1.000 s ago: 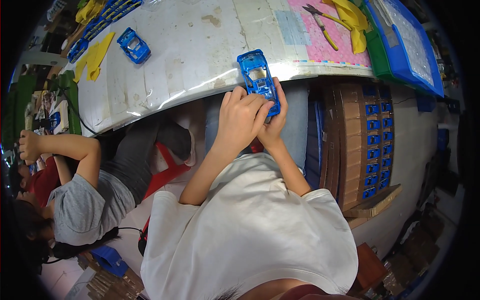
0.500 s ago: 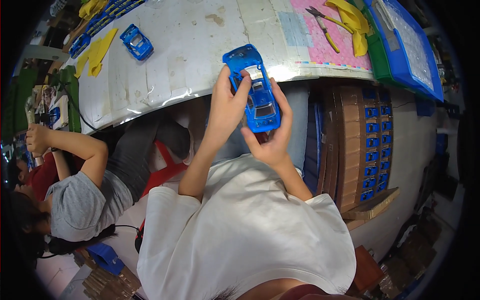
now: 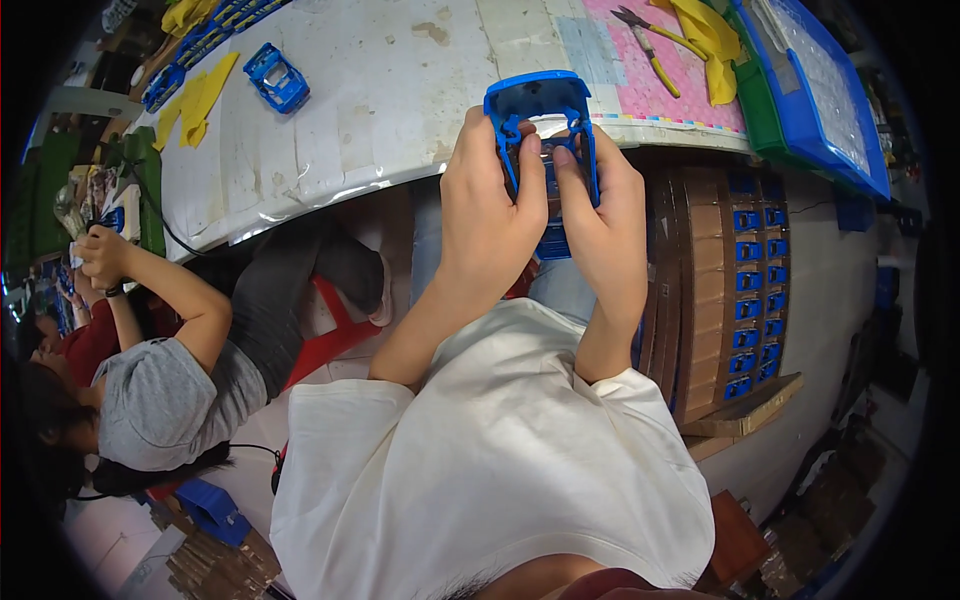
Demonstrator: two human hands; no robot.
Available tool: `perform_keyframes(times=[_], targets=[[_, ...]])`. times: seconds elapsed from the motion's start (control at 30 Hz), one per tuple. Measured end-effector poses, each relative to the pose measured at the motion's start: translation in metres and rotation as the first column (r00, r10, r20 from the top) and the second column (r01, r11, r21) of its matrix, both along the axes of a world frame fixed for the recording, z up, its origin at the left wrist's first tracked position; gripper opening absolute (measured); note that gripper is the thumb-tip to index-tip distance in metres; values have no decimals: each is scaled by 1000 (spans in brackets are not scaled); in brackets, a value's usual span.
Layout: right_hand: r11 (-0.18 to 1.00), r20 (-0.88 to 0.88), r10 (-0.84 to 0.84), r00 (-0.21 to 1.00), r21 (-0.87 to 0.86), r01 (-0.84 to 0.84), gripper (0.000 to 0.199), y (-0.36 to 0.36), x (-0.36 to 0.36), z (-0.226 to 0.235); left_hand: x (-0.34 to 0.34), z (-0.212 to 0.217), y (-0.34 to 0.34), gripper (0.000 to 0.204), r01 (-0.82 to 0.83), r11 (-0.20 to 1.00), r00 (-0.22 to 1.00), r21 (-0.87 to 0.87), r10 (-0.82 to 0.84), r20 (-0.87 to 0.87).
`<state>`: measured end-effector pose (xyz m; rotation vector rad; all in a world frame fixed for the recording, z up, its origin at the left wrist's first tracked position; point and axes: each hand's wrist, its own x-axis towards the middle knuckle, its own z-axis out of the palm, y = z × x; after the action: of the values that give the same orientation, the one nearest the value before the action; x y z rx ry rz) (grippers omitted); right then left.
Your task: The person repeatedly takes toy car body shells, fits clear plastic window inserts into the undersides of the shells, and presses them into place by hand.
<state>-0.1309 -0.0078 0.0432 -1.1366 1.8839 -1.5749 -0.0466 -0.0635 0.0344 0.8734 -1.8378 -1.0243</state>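
Observation:
A blue toy car body (image 3: 541, 95) is held between my two hands, over the table's near edge. My left hand (image 3: 492, 195) wraps its left side, with the thumb laid on the inside of the shell. On the opposite side my right hand (image 3: 608, 205) grips it too, its thumb also pressing inward near the middle. The hollow underside at one end of the car body faces me. Its lower part is partly covered by my hands. Another blue toy car body (image 3: 276, 79) lies on the table at the left.
Yellow cloths (image 3: 206, 100) lie at the left, beside rows of blue car bodies (image 3: 222, 32). Pliers (image 3: 648, 52) rest on a pink sheet (image 3: 640, 90). Blue bins (image 3: 830, 100) stand at the right. Below is a divided carton (image 3: 712, 290) of car bodies. A co-worker (image 3: 165, 390) sits at left.
The car body has been tilted and turned, so its inside end now faces me. My right hand has moved up along its side, and both thumbs have come inside the shell.

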Motion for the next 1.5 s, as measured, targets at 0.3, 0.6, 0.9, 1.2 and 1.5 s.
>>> perform_keyframes(times=[0.3, 0.6, 0.9, 1.2, 1.5], targets=[[995, 75, -41, 996, -91, 48, 12, 4, 3, -7, 0, -1, 4, 19, 15, 999, 999, -48, -18, -49], [988, 45, -65, 997, -141, 71, 8, 4, 8, -3, -1, 0, 4, 16, 134, 990, 974, 42, -124, -190], [978, -48, -117, 992, -179, 107, 5, 6, 9, -6, 0, 2, 6, 16, 77, 995, 982, -58, -86, -166], [985, 176, 119, 977, -147, -93, 23, 14, 11, -6, 4, -6, -4, 15, 18, 1000, 966, -17, -22, -257], [987, 194, 148, 970, -94, -132, 25, 13, 10, -14, 7, -7, -6, 21, 59, 991, 963, 117, -26, -268]])
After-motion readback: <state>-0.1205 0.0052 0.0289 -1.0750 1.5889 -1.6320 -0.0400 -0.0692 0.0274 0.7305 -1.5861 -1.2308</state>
